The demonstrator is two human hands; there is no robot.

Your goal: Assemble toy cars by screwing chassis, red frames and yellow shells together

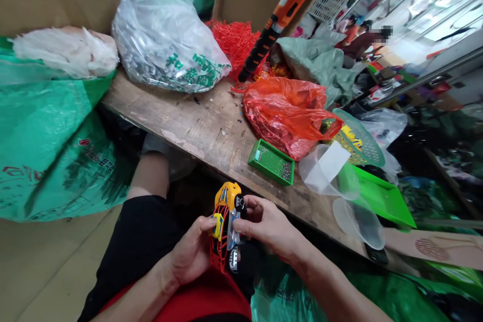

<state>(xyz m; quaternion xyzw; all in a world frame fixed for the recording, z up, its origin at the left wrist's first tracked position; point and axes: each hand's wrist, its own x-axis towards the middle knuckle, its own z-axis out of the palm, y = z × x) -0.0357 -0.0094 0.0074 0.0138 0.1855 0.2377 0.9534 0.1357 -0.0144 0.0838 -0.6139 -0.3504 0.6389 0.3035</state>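
A toy car (227,226) with a yellow hood, a red cage-like frame and black wheels is held over my lap, below the table's front edge. My left hand (192,249) grips it from the left, thumb on the yellow roof piece. From the right, my right hand (264,221) holds its side near the upper wheel, thumb against the grey side panel. The fingers behind the car are partly hidden. On the table beyond lies a small green tray (272,162) with tiny screws at its right end.
An orange and black electric screwdriver (281,17) hangs above the wooden table (196,121). Around are a clear bag of dark parts (166,43), red plastic pieces (236,43), a red bag (287,115), clear tubs (320,173) and a bright green tray (385,198). People (362,43) work far right.
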